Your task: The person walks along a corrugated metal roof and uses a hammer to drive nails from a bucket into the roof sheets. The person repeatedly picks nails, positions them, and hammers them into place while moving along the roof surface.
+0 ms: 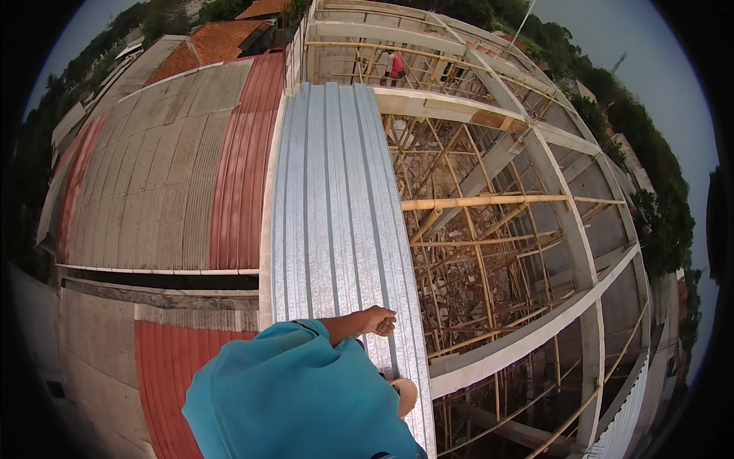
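Observation:
My left hand reaches across from a teal sleeve, above the blue-grey corrugated metal roof sheets. Its fingers are curled closed. Whatever they may hold is too small to make out. Whether the hand touches the metal is unclear. Below it, a beige rounded shape, perhaps a shoe tip, shows past the edge of my teal shirt. My right hand is out of view. The ribbed sheets run in a long strip from beneath me to a concrete beam at the far end.
To the right, an open concrete frame drops away to rubble, crossed by bamboo poles. A person in red is at the far end. Left of the strip lie lower grey roofs and red roof panels.

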Motion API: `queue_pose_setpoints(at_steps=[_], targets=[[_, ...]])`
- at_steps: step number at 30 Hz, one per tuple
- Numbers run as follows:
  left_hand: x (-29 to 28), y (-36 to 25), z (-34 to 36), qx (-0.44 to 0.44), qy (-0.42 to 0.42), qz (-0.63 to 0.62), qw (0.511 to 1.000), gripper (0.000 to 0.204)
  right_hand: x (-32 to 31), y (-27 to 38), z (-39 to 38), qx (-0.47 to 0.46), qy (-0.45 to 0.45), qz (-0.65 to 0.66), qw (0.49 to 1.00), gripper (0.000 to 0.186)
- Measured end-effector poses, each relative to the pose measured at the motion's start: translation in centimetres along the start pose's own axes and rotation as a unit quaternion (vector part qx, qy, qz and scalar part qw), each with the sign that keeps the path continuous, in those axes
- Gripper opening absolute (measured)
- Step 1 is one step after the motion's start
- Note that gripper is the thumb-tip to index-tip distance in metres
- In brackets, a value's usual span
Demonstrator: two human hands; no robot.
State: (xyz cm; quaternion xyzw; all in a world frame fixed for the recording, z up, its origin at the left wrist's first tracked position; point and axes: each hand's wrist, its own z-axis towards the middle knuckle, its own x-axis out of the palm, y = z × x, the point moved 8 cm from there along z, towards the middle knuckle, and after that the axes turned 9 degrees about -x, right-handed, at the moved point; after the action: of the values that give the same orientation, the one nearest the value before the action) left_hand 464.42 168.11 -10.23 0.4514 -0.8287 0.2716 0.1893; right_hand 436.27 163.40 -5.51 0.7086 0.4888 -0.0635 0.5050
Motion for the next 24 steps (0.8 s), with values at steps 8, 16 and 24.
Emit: queue_pose_setpoints(at_steps=[8,16,24], targets=[[0.3,-1.0,-1.0,0.04,0.015,0.075,0.996,0.031,-0.7,-1.1,-0.8,0.038,0.003,0.024,0.999,0.064],[1.3,2.7,-1.4,-0.02,0.033,0.1,0.994,0.036,-0.5,-4.9,-4.5,0.104,-0.012,0.078,0.991,0.069],[0.9,3.7,-2.0,-0.077,0.02,0.161,0.984,0.042,2.1,-10.4,-10.1,0.191,-0.03,0.136,0.972,0.077]])
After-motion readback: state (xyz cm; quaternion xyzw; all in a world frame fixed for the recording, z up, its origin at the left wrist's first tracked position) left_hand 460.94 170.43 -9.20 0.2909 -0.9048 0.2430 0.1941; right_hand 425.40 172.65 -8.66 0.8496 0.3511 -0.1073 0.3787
